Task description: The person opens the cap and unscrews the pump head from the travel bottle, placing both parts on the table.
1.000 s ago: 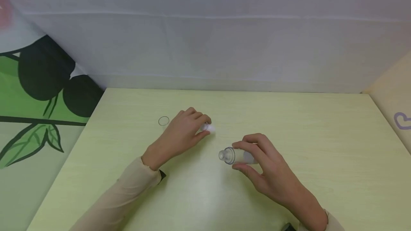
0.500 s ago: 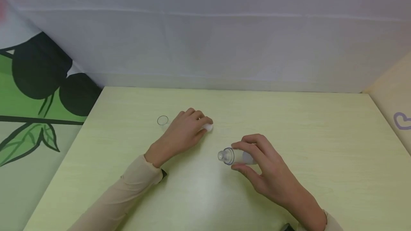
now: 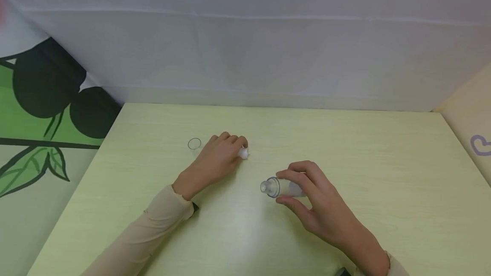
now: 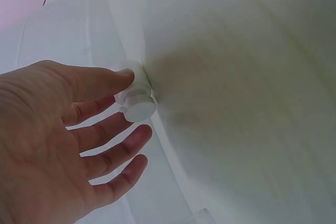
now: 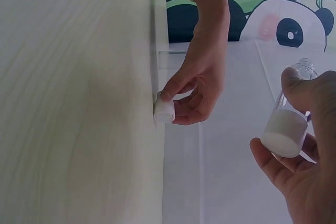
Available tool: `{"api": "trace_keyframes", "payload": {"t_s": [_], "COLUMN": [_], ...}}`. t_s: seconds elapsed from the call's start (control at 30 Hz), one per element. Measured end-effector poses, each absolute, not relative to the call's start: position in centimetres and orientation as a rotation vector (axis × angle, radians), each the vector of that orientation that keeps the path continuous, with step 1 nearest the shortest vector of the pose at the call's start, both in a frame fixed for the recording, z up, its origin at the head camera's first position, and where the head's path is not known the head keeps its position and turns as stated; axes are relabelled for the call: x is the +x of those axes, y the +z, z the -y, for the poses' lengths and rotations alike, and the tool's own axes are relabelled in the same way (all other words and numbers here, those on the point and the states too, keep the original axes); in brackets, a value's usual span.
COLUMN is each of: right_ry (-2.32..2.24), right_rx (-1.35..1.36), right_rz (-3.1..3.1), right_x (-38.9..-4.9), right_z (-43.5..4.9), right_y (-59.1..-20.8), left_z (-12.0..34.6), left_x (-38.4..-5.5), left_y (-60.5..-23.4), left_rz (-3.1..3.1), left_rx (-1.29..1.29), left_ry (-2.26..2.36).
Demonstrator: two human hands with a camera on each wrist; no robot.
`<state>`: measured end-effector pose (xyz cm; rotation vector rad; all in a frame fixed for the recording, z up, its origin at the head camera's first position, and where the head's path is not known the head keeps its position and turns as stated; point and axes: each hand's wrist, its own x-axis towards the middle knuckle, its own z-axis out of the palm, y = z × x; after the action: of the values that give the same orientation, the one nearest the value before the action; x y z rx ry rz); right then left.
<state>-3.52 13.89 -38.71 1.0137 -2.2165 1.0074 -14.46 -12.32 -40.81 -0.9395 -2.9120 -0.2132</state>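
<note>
My left hand (image 3: 212,161) pinches a small white pump head (image 3: 243,153) between thumb and fingers, down at the table. In the left wrist view the pump head (image 4: 139,106) shows a flat round end and a small nub at its side. My right hand (image 3: 326,205) holds a clear pump bottle (image 3: 285,187) on its side, neck pointing left toward the left hand. The right wrist view shows the bottle's white base (image 5: 285,134) and its clear threaded neck (image 5: 304,67). The two pieces are apart.
A clear cap (image 3: 194,143), seen as a thin dark ring, stands on the pale wooden table (image 3: 364,148) left of my left hand. White cloth (image 3: 245,58) hangs behind the table's far edge. A printed panel (image 3: 50,97) lies along the left side.
The left fingers have shifted the white pump head slightly and turned it, so a small tip now points right. The right hand and bottle have barely moved.
</note>
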Motion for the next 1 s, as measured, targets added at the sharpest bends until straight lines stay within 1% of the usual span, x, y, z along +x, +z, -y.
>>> {"api": "trace_keyframes", "payload": {"t_s": [0.47,0.73,1.0], "right_ry": [0.976,0.98,1.034], "right_rx": [1.006,1.01,0.998], "right_rz": [2.247,2.261,2.32], "right_x": [-3.8,-4.5,-6.3], "right_z": [-13.8,-13.9,-14.5], "right_y": [-38.7,-38.4,-39.1], "left_z": [12.9,14.0,15.3], "left_x": [-14.0,-12.5,-10.2], "left_y": [-40.5,-39.2,-39.1], "left_rz": [2.901,2.833,2.769], "left_rx": [-0.921,-0.906,-0.926], "left_ry": [-0.141,-0.143,-0.117]}}
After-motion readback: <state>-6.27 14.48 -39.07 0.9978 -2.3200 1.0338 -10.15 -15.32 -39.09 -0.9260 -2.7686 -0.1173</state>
